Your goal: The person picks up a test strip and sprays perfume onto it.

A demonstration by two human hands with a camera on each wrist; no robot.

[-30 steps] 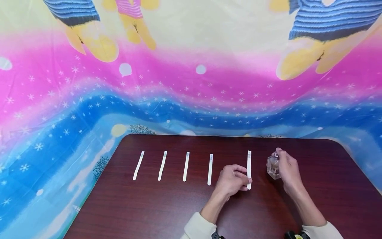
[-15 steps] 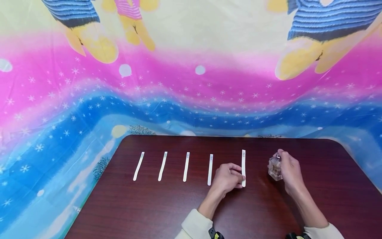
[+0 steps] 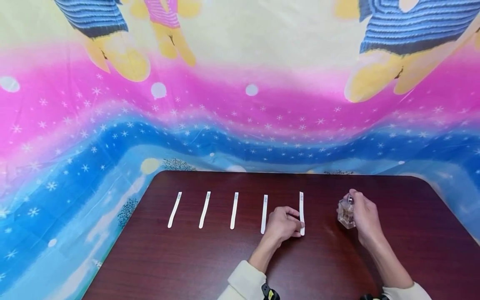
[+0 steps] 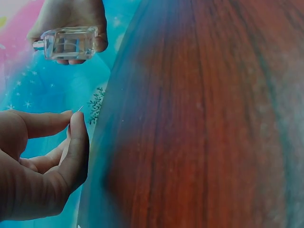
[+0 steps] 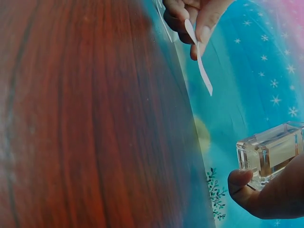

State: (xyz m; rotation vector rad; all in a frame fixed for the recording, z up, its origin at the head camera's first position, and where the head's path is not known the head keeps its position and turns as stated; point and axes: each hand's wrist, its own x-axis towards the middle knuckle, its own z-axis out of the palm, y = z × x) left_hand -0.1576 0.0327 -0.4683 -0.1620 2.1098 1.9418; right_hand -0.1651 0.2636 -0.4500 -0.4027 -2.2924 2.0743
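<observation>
In the head view my left hand (image 3: 282, 225) pinches the lower end of a white perfume test strip (image 3: 301, 206) between thumb and fingers. The strip's far end bears a small printed label, and in the right wrist view the strip (image 5: 203, 71) looks slightly curved. To its right, my right hand (image 3: 365, 216) grips a clear glass perfume bottle (image 3: 345, 216), with a finger at its silver spray top. Pale liquid shows inside the bottle (image 5: 275, 149) in the right wrist view. A gap separates strip and bottle. Only the strip's thin edge shows in the left wrist view.
Several similar white strips lie in a row on the dark reddish table (image 3: 180, 258), left of my left hand; the nearest strip (image 3: 264, 212) is close beside that hand. A colourful printed cloth (image 3: 240, 104) hangs behind the table's far edge.
My left hand has moved a little to the left with the strip, away from the bottle. The right hand and bottle have shifted only slightly, to the right and nearer.
</observation>
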